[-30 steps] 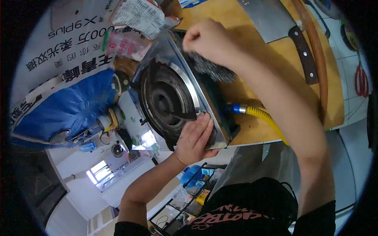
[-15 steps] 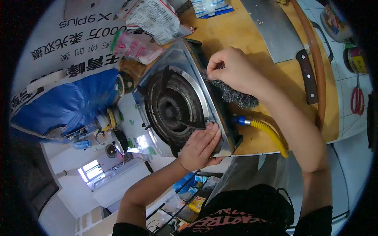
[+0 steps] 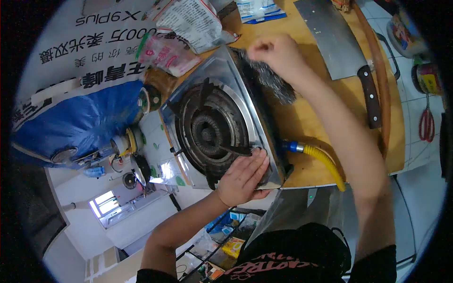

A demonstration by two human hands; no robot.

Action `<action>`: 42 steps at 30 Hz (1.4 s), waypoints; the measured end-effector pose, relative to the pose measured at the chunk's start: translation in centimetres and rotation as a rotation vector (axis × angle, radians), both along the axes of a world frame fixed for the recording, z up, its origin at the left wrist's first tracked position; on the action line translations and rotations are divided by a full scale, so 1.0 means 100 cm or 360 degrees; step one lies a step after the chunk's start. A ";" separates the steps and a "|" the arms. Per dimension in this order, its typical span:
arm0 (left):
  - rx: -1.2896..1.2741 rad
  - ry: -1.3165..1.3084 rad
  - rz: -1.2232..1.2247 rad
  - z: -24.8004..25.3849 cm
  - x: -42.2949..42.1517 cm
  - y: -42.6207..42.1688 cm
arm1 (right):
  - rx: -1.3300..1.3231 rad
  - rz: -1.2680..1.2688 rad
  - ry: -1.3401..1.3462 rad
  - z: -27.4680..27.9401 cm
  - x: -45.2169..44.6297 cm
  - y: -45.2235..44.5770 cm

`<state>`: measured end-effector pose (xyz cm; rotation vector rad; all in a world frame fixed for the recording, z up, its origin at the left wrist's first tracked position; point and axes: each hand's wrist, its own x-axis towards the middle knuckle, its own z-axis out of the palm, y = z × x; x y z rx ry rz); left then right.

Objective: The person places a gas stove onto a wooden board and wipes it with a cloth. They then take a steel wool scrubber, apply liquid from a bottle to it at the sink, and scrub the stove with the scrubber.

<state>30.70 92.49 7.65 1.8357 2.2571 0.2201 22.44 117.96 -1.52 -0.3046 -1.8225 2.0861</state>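
Observation:
A single-burner gas stove [image 3: 226, 66] with a steel top and a dark round burner [image 3: 207, 134] stands on the wooden table. My left hand [image 3: 243, 178] grips its near corner, fingers flat along the top beside a pan support and the thumb over the edge. In my right hand [image 3: 278, 54], slightly blurred, the closed fingers pinch a grey steel wool scrubber [image 3: 276, 85]. That scrubber lies along the stove's dark right side panel and hangs down below my hand. The exact contact of the fingertips is smeared by motion.
A yellow gas hose [image 3: 325, 162] joins the stove's right side through a blue fitting. On the wooden table [image 3: 311, 118] lies a cleaver [image 3: 330, 42] beside a long wooden stick [image 3: 377, 61]. Plastic packets [image 3: 188, 23] sit behind the stove. Red-handled scissors [image 3: 426, 125] are at far right.
My right hand has moved with the steel wool along the stove's side, away from my body. My left hand stays on the stove corner. The view has shifted slightly.

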 end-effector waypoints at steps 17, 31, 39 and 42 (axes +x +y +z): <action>-0.0006 0.0020 0.0002 0.001 0.000 -0.001 | 0.0320 -0.0012 -0.0069 0.029 0.030 -0.017; 0.0018 0.0049 0.0030 -0.002 0.002 -0.002 | 0.1261 0.0250 -0.0373 0.074 0.192 -0.068; 0.0131 0.0056 0.0024 -0.005 0.004 -0.002 | 0.0481 -0.0053 -0.0403 0.066 0.206 -0.091; 0.0114 0.0027 0.0025 -0.004 0.002 0.000 | 0.0412 0.0218 -0.0458 0.061 0.234 -0.098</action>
